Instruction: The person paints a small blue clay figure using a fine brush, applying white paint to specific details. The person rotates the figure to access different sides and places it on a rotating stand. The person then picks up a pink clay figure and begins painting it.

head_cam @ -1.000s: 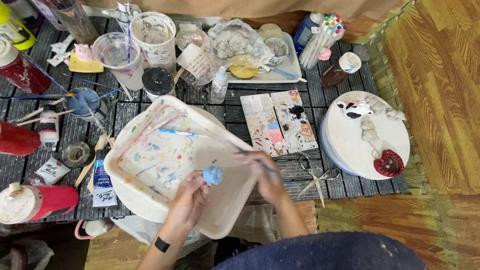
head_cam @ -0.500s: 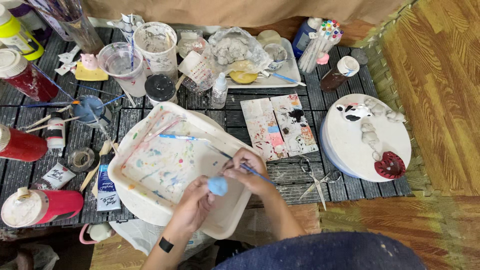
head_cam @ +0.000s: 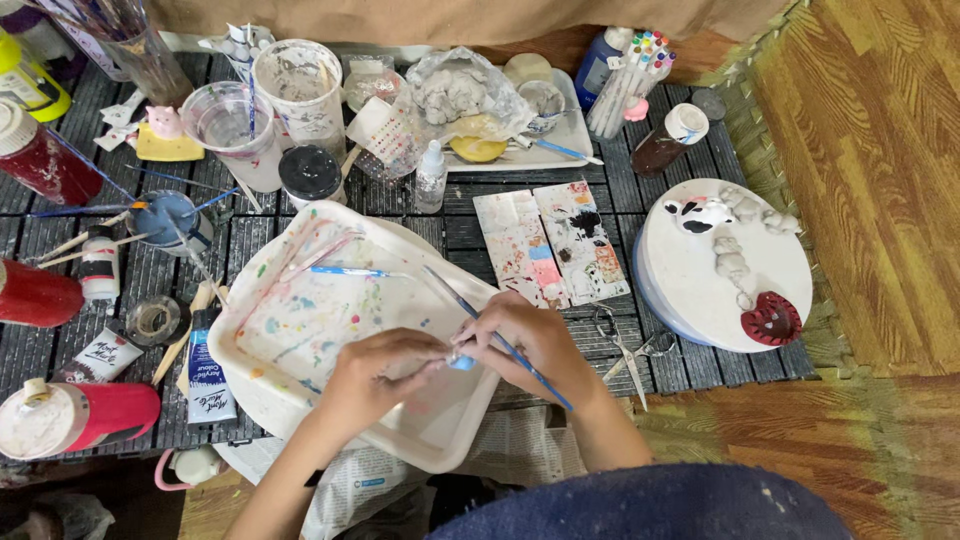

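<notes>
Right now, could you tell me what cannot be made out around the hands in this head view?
- Small light-blue piece: mostly hidden between the left hand and right hand; shape unclear.
- Thin blue-handled paintbrush: its bristle tip is too small to make out.
- White paint-spattered plastic tray: near corner covered by the left hand and forearm.

Our hands meet, low centre of frame.
Left hand curls, fingers pinched; right hand pinches beside it, fingertips touching.
</notes>
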